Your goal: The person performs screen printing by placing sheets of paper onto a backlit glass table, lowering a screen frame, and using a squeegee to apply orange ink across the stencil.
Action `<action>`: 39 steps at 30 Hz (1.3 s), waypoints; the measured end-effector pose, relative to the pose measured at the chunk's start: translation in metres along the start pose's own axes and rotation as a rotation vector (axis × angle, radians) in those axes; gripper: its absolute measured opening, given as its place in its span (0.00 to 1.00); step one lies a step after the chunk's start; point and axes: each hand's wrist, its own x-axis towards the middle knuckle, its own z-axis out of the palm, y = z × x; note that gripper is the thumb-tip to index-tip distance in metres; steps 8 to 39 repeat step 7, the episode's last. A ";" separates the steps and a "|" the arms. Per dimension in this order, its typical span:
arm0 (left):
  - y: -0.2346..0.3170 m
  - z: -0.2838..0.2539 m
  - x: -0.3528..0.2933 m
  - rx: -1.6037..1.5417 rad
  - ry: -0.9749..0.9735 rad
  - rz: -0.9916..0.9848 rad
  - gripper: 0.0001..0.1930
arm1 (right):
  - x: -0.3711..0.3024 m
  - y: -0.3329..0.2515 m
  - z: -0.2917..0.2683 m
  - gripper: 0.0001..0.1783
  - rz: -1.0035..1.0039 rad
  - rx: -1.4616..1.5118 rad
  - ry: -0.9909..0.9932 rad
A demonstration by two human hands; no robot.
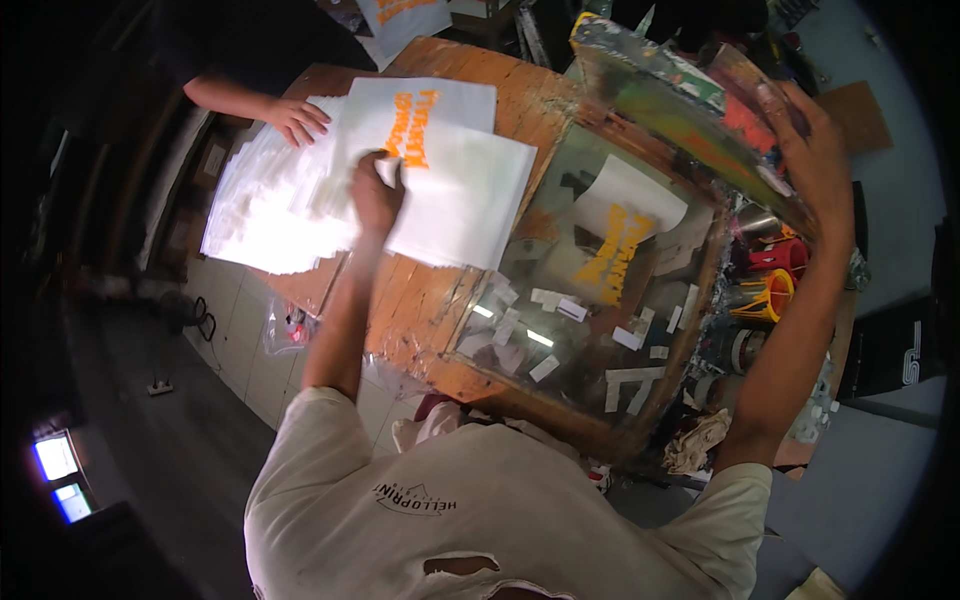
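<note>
My left hand (378,195) is over a white sheet (460,190) with orange lettering, its fingers bent and the thumb a little apart from them. Beside it lies a fanned stack of white sheets (285,215). My right hand (812,140) is closed round the upper end of a paint-smeared screen printing frame (680,115), which is tilted up at the far right. Below that frame, a glassy work surface (520,375) carries bits of white tape, orange lettering (615,258) and a curled white sheet (625,192).
Another person's hand (298,120) rests on the stack at the far left. To the right are a red container (780,258), a yellow-rimmed container (772,297) and a crumpled cloth (697,442). The wooden table (420,310) has its near edge close to my body.
</note>
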 end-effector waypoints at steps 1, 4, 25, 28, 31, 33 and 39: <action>0.009 0.009 -0.036 -0.118 -0.146 -0.118 0.17 | 0.001 0.002 0.002 0.29 0.001 0.009 0.010; 0.060 0.000 -0.123 -0.121 -0.535 -0.234 0.19 | 0.006 0.012 0.022 0.29 -0.040 0.062 0.008; 0.079 0.012 -0.151 0.024 -0.588 -0.141 0.21 | -0.001 0.012 0.011 0.30 -0.036 0.013 0.001; 0.079 0.012 -0.151 0.024 -0.588 -0.141 0.21 | -0.001 0.012 0.011 0.30 -0.036 0.013 0.001; 0.079 0.012 -0.151 0.024 -0.588 -0.141 0.21 | -0.001 0.012 0.011 0.30 -0.036 0.013 0.001; 0.079 0.012 -0.151 0.024 -0.588 -0.141 0.21 | -0.001 0.012 0.011 0.30 -0.036 0.013 0.001; 0.079 0.012 -0.151 0.024 -0.588 -0.141 0.21 | -0.001 0.012 0.011 0.30 -0.036 0.013 0.001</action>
